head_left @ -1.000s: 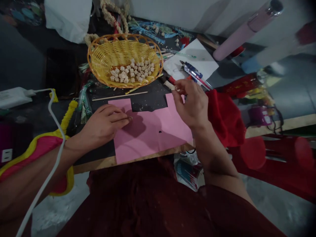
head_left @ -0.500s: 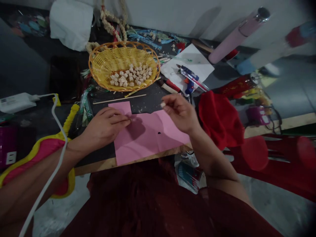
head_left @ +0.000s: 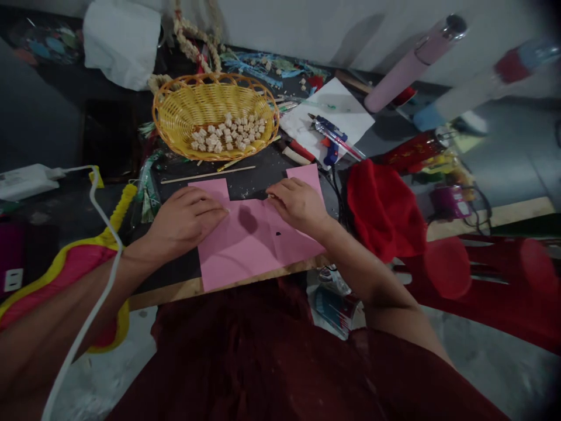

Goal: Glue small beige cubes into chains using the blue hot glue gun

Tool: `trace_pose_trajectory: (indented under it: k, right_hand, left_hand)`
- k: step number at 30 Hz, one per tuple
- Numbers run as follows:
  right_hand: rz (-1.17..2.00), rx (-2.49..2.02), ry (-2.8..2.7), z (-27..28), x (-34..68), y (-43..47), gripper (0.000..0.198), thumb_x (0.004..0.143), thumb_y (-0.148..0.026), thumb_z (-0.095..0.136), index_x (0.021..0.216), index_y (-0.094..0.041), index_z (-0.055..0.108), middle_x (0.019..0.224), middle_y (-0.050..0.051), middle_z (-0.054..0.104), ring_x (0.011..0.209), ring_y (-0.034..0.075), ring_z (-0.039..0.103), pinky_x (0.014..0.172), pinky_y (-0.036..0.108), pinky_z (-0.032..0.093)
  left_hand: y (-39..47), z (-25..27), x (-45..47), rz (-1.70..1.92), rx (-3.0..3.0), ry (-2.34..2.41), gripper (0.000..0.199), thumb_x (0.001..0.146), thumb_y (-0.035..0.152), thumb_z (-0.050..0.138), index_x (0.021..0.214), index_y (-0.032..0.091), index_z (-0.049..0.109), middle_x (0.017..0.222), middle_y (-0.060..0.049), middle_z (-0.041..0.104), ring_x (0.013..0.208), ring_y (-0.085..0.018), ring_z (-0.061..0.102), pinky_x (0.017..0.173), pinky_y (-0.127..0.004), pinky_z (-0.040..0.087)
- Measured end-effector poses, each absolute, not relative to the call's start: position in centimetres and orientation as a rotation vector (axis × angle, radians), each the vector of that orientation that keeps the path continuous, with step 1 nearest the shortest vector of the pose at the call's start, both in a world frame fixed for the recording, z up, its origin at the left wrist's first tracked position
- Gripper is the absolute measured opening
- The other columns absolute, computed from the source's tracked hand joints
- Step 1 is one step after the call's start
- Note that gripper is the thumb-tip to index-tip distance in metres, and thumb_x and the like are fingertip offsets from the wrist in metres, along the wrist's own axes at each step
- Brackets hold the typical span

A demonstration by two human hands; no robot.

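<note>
A pink paper sheet (head_left: 258, 245) with a rectangular notch cut in its far edge lies on the dark table near the front edge. My left hand (head_left: 184, 219) rests on the sheet's left part, fingers together and pressed down, tips pointing right. My right hand (head_left: 298, 204) lies on the sheet's right part with its fingertips pinched together at the notch's edge. The small pale piece it carried is hidden under the fingers. Behind the sheet stands a yellow wicker basket (head_left: 175, 111) with several small pale pieces (head_left: 228, 134) in it.
A thin wooden stick (head_left: 208, 174) lies between basket and paper. A blue glue gun (head_left: 328, 137) on white paper, a red cloth (head_left: 381, 210), a pink tube (head_left: 407, 64) and a white cable (head_left: 103, 234) surround the spot. Red stools (head_left: 451, 266) stand at the right.
My right hand has come down and to the left from above the table, with the small pale piece in its fingertips, onto the pink sheet at the notch. The left hand stayed put.
</note>
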State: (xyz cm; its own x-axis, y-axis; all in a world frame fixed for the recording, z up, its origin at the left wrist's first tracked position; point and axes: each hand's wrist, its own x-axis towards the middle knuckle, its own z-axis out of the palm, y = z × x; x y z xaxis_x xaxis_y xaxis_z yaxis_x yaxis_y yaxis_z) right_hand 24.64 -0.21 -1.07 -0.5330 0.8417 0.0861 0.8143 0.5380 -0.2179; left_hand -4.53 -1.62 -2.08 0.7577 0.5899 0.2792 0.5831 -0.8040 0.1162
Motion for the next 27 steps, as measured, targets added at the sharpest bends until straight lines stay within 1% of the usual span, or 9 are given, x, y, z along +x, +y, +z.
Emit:
trace_pose_trajectory:
  k: [3, 5, 7, 9, 12, 14, 19, 21, 27]
  right_hand:
    - [0.229, -1.436, -2.572, -0.5, 25.0, -0.5, 0.033, 0.095, -0.03, 0.047, 0.124, -0.019, 0.058, 0.115, 0.01, 0.067, 0.103, 0.025, 0.06, 0.091, 0.04, 0.047]
    - [0.225, -1.449, -2.536, 0.1, 25.6, -0.7, 0.037, 0.094, -0.031, 0.051, 0.128, -0.018, 0.055, 0.12, 0.011, 0.065, 0.108, 0.027, 0.059, 0.093, 0.041, 0.048]
    - [0.21, -1.446, -2.488, 0.8, 26.8, -0.7, 0.033, 0.093, -0.031, 0.052, 0.123, -0.018, 0.059, 0.118, 0.011, 0.066, 0.108, 0.026, 0.059, 0.095, 0.042, 0.048]
    - [0.182, -1.461, -2.406, 1.6, 28.6, -0.4, 0.027, 0.093, -0.031, 0.051, 0.114, -0.018, 0.063, 0.11, 0.011, 0.068, 0.103, 0.025, 0.061, 0.093, 0.04, 0.049]
    - [0.083, -1.599, -2.212, 2.4, 32.2, 1.1, 0.024, 0.092, -0.028, 0.05, 0.106, -0.019, 0.066, 0.098, 0.009, 0.068, 0.09, 0.022, 0.063, 0.085, 0.037, 0.051]
    - [-0.011, -1.738, -2.087, 2.4, 34.8, 2.7, 0.023, 0.089, -0.026, 0.05, 0.103, -0.018, 0.066, 0.094, 0.01, 0.068, 0.086, 0.022, 0.063, 0.082, 0.037, 0.051]
    - [-0.134, -1.975, -2.098, 0.7, 39.2, 6.8, 0.031, 0.081, -0.022, 0.054, 0.109, -0.015, 0.064, 0.104, 0.016, 0.067, 0.097, 0.029, 0.06, 0.09, 0.045, 0.047]
    - [-0.173, -2.006, -2.121, -0.1, 40.0, 7.8, 0.034, 0.079, -0.021, 0.055, 0.11, -0.014, 0.063, 0.106, 0.017, 0.067, 0.098, 0.03, 0.059, 0.091, 0.047, 0.046]
    - [-0.128, -2.175, -2.034, -0.4, 41.1, 8.5, 0.025, 0.084, -0.021, 0.047, 0.096, -0.015, 0.067, 0.097, 0.016, 0.07, 0.089, 0.028, 0.061, 0.082, 0.041, 0.047]
  left_hand:
    - [-1.6, -2.1, -4.3, 0.47, 2.904, 1.025, 0.023, 0.096, 0.026, 0.048, 0.108, 0.026, 0.068, 0.101, 0.0, 0.073, 0.099, -0.021, 0.061, 0.089, -0.037, 0.043]
    - [-1.6, -2.1, -4.1, 0.465, 2.901, 1.04, 0.023, 0.096, 0.027, 0.048, 0.107, 0.026, 0.068, 0.102, -0.001, 0.073, 0.099, -0.021, 0.061, 0.089, -0.037, 0.043]
    - [-1.6, -2.1, -3.9, 0.49, 2.913, 1.043, 0.023, 0.095, 0.028, 0.049, 0.105, 0.026, 0.069, 0.102, -0.002, 0.073, 0.097, -0.021, 0.061, 0.088, -0.037, 0.044]
    - [-1.6, -2.0, -3.8, 0.513, 2.922, 1.042, 0.022, 0.095, 0.029, 0.049, 0.102, 0.025, 0.07, 0.101, -0.003, 0.073, 0.095, -0.022, 0.062, 0.087, -0.037, 0.044]
    - [-1.7, -2.0, -3.6, 0.517, 2.917, 1.043, 0.023, 0.095, 0.029, 0.049, 0.1, 0.022, 0.07, 0.099, -0.004, 0.073, 0.094, -0.022, 0.063, 0.087, -0.037, 0.045]
    - [-1.7, -2.0, -3.5, 0.501, 2.913, 1.053, 0.024, 0.095, 0.03, 0.049, 0.1, 0.022, 0.071, 0.099, -0.005, 0.073, 0.095, -0.022, 0.063, 0.087, -0.037, 0.045]
    - [-1.6, -1.9, -3.4, 0.432, 2.9, 1.092, 0.026, 0.095, 0.032, 0.047, 0.1, 0.024, 0.071, 0.099, -0.005, 0.073, 0.096, -0.023, 0.063, 0.087, -0.038, 0.045]
    - [-1.6, -1.9, -3.4, 0.414, 2.917, 1.094, 0.027, 0.096, 0.032, 0.046, 0.099, 0.023, 0.071, 0.098, -0.005, 0.073, 0.096, -0.023, 0.064, 0.086, -0.038, 0.046]
    - [-1.5, -1.9, -3.3, 0.442, 2.909, 1.08, 0.027, 0.095, 0.031, 0.046, 0.099, 0.022, 0.071, 0.097, -0.006, 0.073, 0.095, -0.024, 0.064, 0.086, -0.04, 0.047]
